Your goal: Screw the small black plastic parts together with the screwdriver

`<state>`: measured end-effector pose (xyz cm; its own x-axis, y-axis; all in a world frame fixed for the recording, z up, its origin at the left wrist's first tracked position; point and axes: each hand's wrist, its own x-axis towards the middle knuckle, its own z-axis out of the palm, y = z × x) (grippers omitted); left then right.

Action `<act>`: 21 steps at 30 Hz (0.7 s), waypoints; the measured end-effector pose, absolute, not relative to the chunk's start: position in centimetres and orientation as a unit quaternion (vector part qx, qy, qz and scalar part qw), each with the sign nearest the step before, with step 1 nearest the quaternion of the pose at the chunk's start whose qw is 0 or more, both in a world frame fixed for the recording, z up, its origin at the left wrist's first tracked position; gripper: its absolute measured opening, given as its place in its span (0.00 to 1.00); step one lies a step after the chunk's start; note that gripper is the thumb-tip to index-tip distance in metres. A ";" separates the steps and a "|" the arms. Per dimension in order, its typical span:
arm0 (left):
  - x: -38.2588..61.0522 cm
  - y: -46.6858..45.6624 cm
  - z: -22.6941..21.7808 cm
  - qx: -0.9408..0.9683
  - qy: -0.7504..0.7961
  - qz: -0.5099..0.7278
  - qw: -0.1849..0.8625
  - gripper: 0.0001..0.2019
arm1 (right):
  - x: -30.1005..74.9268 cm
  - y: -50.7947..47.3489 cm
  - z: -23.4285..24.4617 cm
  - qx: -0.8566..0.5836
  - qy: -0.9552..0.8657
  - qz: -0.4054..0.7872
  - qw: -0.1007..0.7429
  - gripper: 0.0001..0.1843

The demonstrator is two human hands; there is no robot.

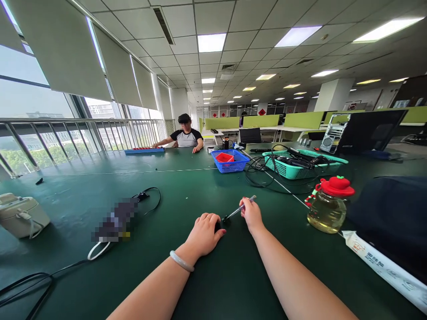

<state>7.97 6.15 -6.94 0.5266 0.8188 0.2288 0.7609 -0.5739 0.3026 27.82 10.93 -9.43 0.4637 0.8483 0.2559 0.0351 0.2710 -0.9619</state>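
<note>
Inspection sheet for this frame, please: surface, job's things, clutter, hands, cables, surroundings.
Surface: dark green table, pale seam lines across it.
Job's things: slim tool, tip at a small black part.
Clutter: bottle with red lid, blue basket, teal basket, beige case, dark bag, white packet.
Hands: left hand fingers curled on the small black part; right hand fingers pinch the slim tool.
Cables: black cable loose; tangle by the teal basket.
Surroundings: person seated at far end; blinds, railing.

No text can be read: print on the white packet (383,268) (dark characters) is too blurred.
</note>
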 end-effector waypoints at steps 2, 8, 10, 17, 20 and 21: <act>7.9 6.2 -7.1 0.870 0.451 0.179 0.089 0.20 | 27.2 10.6 -9.2 -0.486 -0.442 0.373 0.655 0.18; 7.8 6.3 -7.4 0.888 0.425 0.150 0.090 0.27 | 27.1 10.3 -9.0 -0.414 -0.440 0.480 0.636 0.17; 7.8 6.4 -7.4 0.889 0.424 0.148 0.091 0.25 | 27.4 10.4 -9.1 -0.406 -0.424 0.488 0.646 0.17; 7.6 6.5 -7.0 0.880 0.438 0.166 0.077 0.20 | 27.7 10.6 -9.1 -0.391 -0.398 0.504 0.659 0.16; 7.5 6.4 -6.9 0.879 0.438 0.175 0.073 0.17 | 27.5 10.5 -9.1 -0.383 -0.394 0.513 0.660 0.17; 7.5 6.3 -6.8 0.878 0.439 0.175 0.073 0.17 | 27.4 10.5 -9.0 -0.379 -0.391 0.515 0.662 0.16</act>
